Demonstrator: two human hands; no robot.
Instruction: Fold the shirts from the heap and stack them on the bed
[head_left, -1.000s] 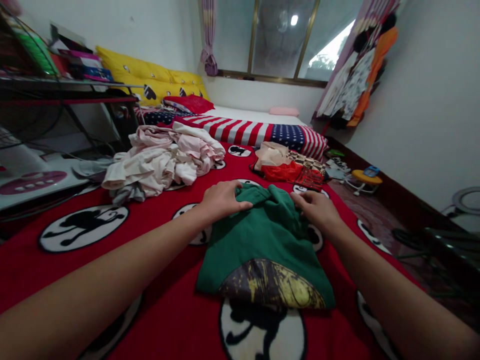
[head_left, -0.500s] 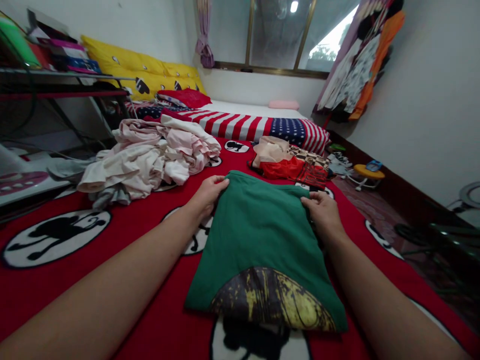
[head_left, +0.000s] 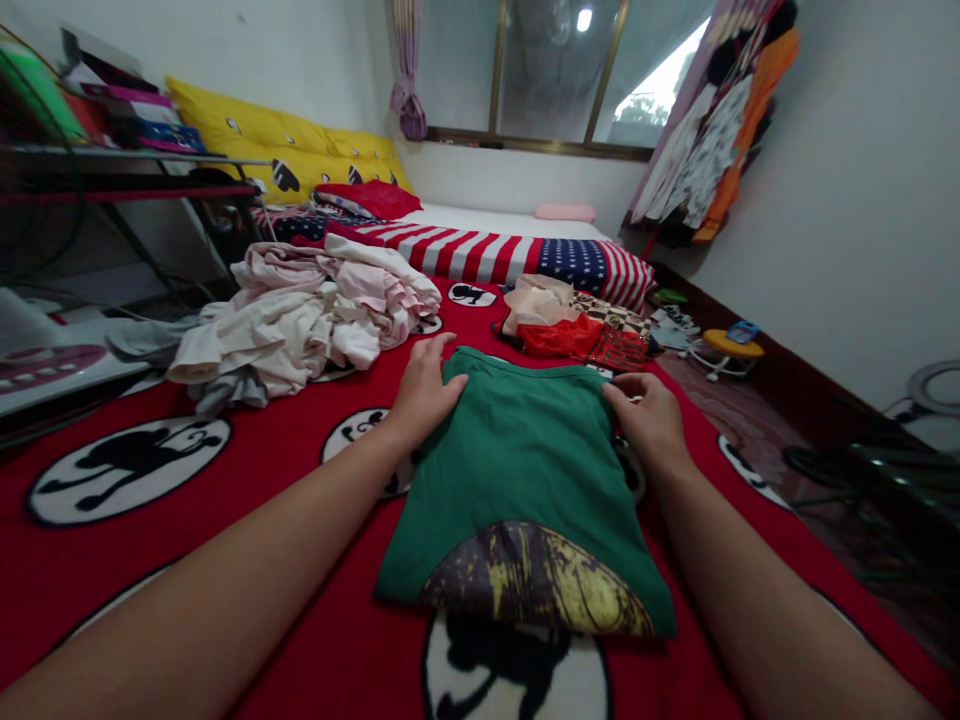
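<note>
A green shirt (head_left: 517,460) with a dark and yellow print at its near end lies folded flat on the red blanket (head_left: 300,470) in front of me. My left hand (head_left: 424,385) rests flat on the shirt's far left corner, fingers stretched out. My right hand (head_left: 649,413) sits at the far right corner, fingers curled against the edge of the cloth.
A heap of pale pink and white clothes (head_left: 300,315) lies to the far left. A small stack of folded red and beige garments (head_left: 577,325) lies beyond the shirt. A flag-patterned cover (head_left: 510,255), yellow pillows (head_left: 285,155) and a black shelf (head_left: 127,180) stand farther back.
The bunched far end of the green shirt was spread out and laid flat. My left hand went from gripping the corner to lying open on it.
</note>
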